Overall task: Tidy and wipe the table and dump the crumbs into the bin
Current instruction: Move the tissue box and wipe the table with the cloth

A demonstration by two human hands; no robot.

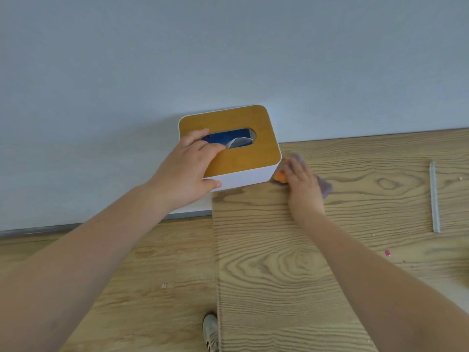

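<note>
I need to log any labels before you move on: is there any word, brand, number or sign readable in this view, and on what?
None can be read.
Tissue box: plain wooden lid and white sides, no print visible.
Blue pack inside its slot: no lettering that can be made out.
Cloth under the right hand: blurred, no text.
Table: wood grain only.

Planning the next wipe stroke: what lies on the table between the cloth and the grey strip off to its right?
In the head view, only bare wood-grain table lies between the cloth and the grey strip; no crumbs show there.
</note>
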